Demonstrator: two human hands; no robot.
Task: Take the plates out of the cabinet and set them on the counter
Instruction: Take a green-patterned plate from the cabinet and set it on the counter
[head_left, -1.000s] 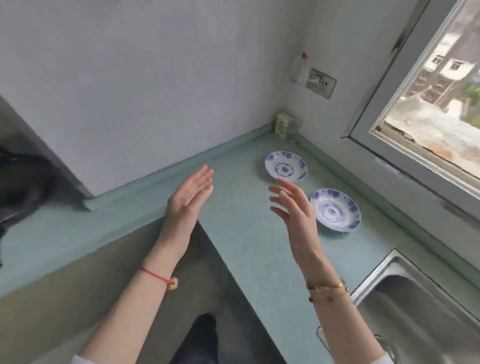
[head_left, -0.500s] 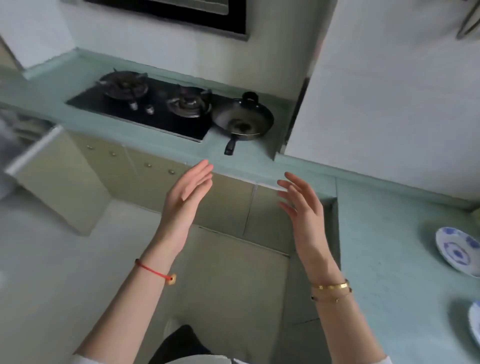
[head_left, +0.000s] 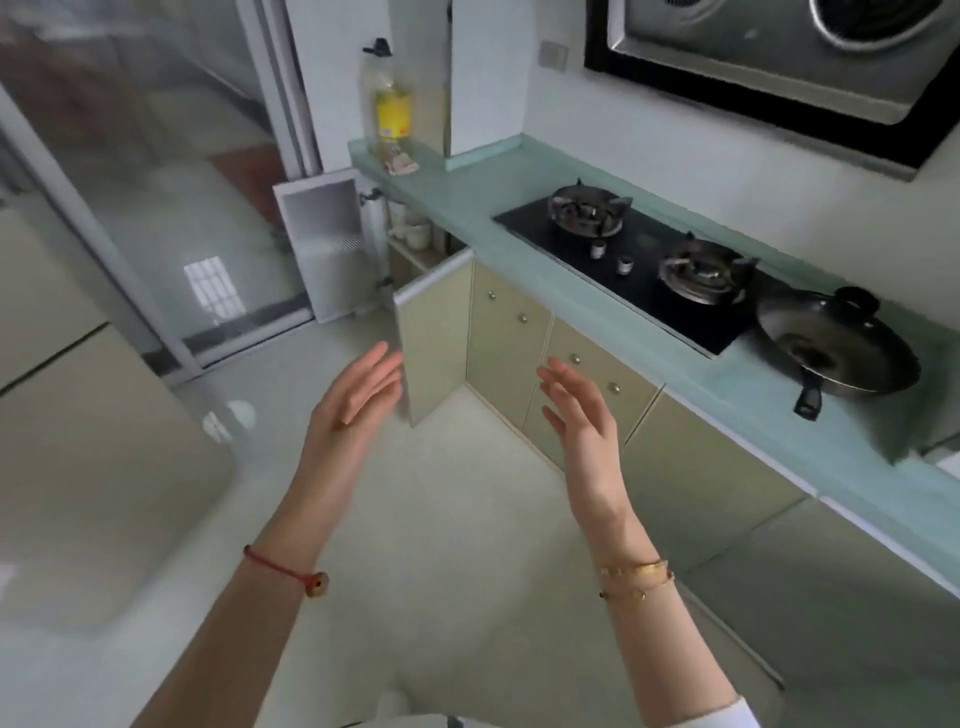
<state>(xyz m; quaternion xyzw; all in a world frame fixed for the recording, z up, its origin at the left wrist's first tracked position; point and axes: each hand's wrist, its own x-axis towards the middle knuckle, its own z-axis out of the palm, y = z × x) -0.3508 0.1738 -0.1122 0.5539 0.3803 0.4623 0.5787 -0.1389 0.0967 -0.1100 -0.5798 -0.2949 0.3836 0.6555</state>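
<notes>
My left hand (head_left: 358, 395) and my right hand (head_left: 579, 410) are raised in front of me, palms facing each other, fingers straight, holding nothing. Beyond them the lower cabinet (head_left: 415, 249) under the far end of the counter stands with both doors swung out, one white-lined door (head_left: 327, 244) and one beige door (head_left: 434, 332). Pale crockery (head_left: 415, 231) shows on a shelf inside; I cannot tell if it is plates. The pale green counter (head_left: 498, 244) runs above it. No blue-patterned plates are in view now.
A black gas hob (head_left: 639, 260) with two burners is set in the counter, and a black pan (head_left: 836, 348) sits to its right. An oil bottle (head_left: 392, 104) stands at the counter's far end. A glass sliding door (head_left: 156, 208) is at left.
My view has swung left from the counter corner with two blue-patterned plates, past the hob, to the open cabinet. Both hands stay raised and empty.
</notes>
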